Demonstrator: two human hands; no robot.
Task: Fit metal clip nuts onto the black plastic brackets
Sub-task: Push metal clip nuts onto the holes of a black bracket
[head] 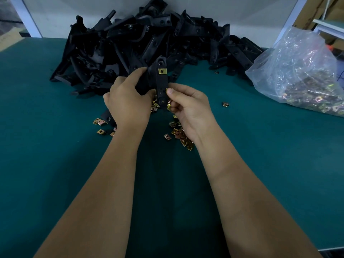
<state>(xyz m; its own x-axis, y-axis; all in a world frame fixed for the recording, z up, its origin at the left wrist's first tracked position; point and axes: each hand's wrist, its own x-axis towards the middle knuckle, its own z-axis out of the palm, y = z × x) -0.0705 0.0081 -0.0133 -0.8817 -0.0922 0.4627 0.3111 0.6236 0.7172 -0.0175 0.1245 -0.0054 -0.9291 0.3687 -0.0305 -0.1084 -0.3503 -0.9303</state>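
The left hand (128, 101) grips a black plastic bracket (161, 84) upright, just in front of the bracket pile (141, 43). The right hand (188, 107) pinches a clip nut (167, 90) against the bracket's edge; another nut (162, 71) sits fitted higher up.

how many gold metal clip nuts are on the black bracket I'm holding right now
2. One gold metal clip nut sits near the upper end of the black plastic bracket; a second, pinched by the right hand, sits at mid-length. Hands may hide others.

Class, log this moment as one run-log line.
left hand: grips bracket | right hand: pinches clip nut at bracket edge | upper nut: fitted
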